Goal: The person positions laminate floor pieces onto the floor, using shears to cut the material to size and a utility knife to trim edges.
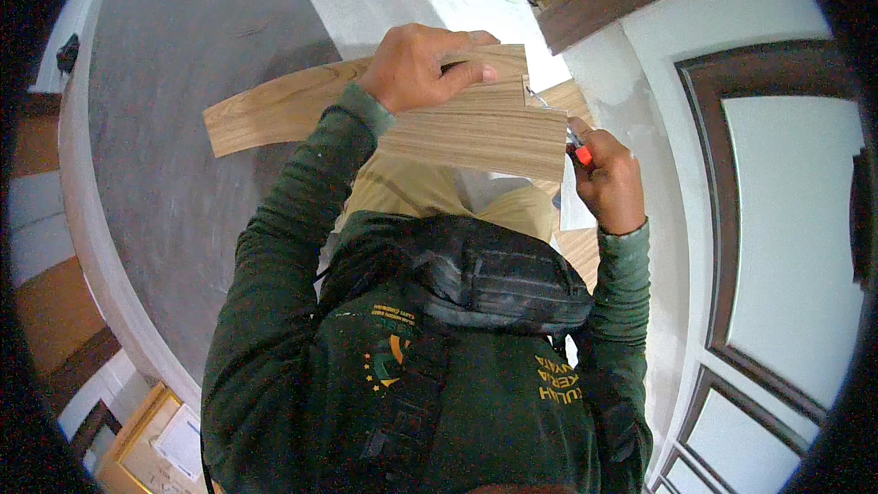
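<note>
A wood-grain plank (485, 139) lies across in front of me, its left end curving away to the far left. A stepped notch is cut into its right end. My left hand (422, 71) is closed over the plank's upper edge, thumb on the top face and fingers partly hidden behind. Beside the notched end, my right hand (605, 178) is wrapped round a cutter knife (583, 155) with a red part; its thin metal blade end points up toward the notch. Whether the blade touches the plank I cannot tell.
More wood-grain pieces (578, 256) show beneath and right of the plank. Dark grey floor (174, 101) spreads at the left. A cardboard box (155, 439) stands at the lower left. Along the right is a white wall with dark-framed panels (722, 210). A black bag (494, 274) hangs at my waist.
</note>
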Tool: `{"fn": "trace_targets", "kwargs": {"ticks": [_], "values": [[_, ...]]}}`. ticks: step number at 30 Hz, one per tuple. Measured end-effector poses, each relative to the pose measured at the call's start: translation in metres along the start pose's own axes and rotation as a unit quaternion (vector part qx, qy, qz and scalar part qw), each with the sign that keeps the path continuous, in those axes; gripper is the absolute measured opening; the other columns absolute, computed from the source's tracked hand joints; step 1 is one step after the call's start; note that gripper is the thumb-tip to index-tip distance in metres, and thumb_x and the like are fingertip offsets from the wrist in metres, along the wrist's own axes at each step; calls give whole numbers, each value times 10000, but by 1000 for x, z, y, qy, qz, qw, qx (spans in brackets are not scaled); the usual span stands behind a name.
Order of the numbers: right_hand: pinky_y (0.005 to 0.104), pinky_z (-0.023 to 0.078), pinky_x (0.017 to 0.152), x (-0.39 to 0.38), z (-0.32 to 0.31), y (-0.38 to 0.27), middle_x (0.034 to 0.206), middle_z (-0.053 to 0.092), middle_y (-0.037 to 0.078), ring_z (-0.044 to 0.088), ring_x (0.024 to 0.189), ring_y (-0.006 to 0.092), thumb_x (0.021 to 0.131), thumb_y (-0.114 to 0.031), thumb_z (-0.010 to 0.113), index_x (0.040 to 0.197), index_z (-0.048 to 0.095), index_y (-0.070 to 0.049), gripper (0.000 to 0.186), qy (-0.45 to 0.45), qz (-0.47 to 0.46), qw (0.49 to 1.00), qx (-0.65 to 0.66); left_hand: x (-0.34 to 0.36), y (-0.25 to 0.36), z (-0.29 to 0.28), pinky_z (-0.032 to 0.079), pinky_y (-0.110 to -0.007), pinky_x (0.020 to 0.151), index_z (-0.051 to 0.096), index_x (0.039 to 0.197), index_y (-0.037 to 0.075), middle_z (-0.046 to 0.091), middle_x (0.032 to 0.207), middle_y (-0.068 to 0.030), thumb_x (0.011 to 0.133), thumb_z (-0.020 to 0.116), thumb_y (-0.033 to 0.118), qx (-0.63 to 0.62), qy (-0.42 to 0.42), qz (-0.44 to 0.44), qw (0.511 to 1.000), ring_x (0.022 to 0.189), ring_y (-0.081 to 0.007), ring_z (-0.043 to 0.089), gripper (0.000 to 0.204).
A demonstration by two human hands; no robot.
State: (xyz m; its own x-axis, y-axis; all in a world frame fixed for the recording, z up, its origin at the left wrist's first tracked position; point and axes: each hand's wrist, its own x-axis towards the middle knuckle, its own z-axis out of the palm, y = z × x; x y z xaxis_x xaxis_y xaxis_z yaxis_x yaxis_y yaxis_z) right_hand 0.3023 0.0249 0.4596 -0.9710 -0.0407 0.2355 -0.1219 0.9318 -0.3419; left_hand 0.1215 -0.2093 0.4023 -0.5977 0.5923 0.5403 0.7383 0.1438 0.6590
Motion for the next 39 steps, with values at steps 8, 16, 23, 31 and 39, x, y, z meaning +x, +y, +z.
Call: {"fn": "trace_targets", "kwargs": {"ticks": [8, 16, 23, 31, 39], "values": [[356, 509, 721, -48, 59, 35, 899, 642, 142, 641, 846, 233, 775, -31, 706, 1182, 630, -31, 414, -204, 140, 865, 436, -7, 6, 10, 538, -316, 614, 714, 1055, 13, 708, 793, -176, 800, 785, 251, -120, -13, 10, 993, 678, -200, 690, 356], [336, 520, 841, -44, 87, 14, 1077, 667, 72, 630, 995, 189, 789, -145, 767, 1133, 634, -5, 395, -118, 256, 708, 648, 1, 13, 7, 539, -297, 630, 706, 1048, -29, 712, 793, -176, 805, 782, 211, -205, 5, -4, 979, 706, -162, 678, 351], [339, 450, 504, -42, 32, 91, 675, 622, 123, 568, 529, 204, 896, -106, 615, 1021, 656, -16, 160, 223, 174, 958, -46, 4, 7, -4, 542, -298, 634, 705, 1044, -31, 707, 777, -181, 816, 765, 245, -85, -33, -59, 994, 683, -186, 685, 363], [328, 472, 619, -179, 60, 152, 760, 621, 23, 549, 661, 145, 887, -226, 680, 1009, 645, 0, 259, 58, 441, 874, 194, 30, -33, 35, 547, -373, 679, 719, 1124, 114, 711, 799, -166, 842, 695, 425, -16, -9, -115, 993, 704, -283, 687, 421], [462, 497, 903, -400, 208, 162, 1021, 675, 243, 640, 1010, 389, 786, -567, 693, 1279, 515, 56, 814, -36, 641, 765, 56, 93, -95, 156, 502, -415, 909, 682, 1203, 165, 697, 1081, -165, 860, 601, 525, 103, -134, -228, 959, 1016, -331, 659, 504]]}}
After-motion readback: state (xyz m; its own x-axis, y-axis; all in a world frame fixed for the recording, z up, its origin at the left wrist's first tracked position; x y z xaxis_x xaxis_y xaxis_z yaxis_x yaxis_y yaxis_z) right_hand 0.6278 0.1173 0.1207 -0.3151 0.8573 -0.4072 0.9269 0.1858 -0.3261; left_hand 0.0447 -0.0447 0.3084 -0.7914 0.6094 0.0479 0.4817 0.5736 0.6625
